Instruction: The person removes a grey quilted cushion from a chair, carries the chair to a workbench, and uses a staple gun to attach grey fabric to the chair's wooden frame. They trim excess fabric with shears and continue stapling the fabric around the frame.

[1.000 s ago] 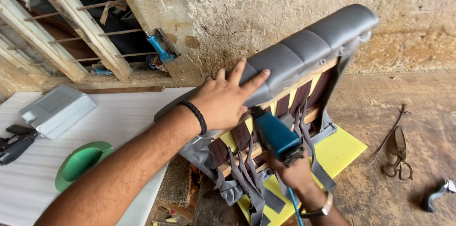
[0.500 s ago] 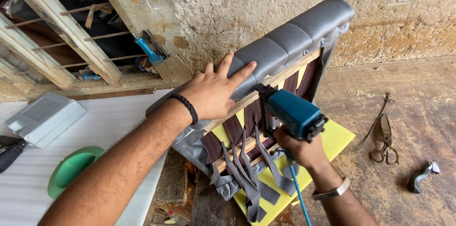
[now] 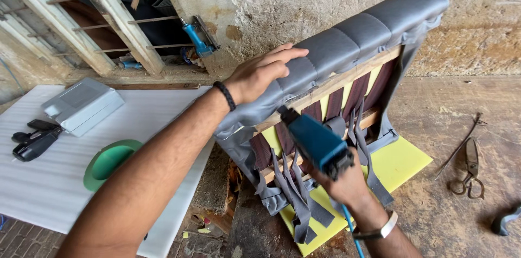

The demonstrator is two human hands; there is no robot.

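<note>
A grey quilted seat cushion (image 3: 374,22) on a wooden frame (image 3: 347,81) stands tilted against the wall, its back side with dark webbing straps facing me. My left hand (image 3: 260,73) lies flat on the grey cover near the top edge, pressing it over the frame. My right hand (image 3: 347,182) grips a blue air staple gun (image 3: 312,141), whose nose touches the wooden rail just below the left hand. A blue hose runs down from the gun. Yellow foam (image 3: 401,160) lies under the seat.
A white foam sheet (image 3: 54,182) at left carries a grey box (image 3: 81,106), a black tool (image 3: 35,141) and a green ring (image 3: 108,163). Another blue tool (image 3: 198,35) rests on the window ledge. Scissors (image 3: 469,174) lie on the floor at right.
The staple gun has moved left and up along the rail, its nose now against the wood beneath my left hand. My left hand stays on the grey cover.
</note>
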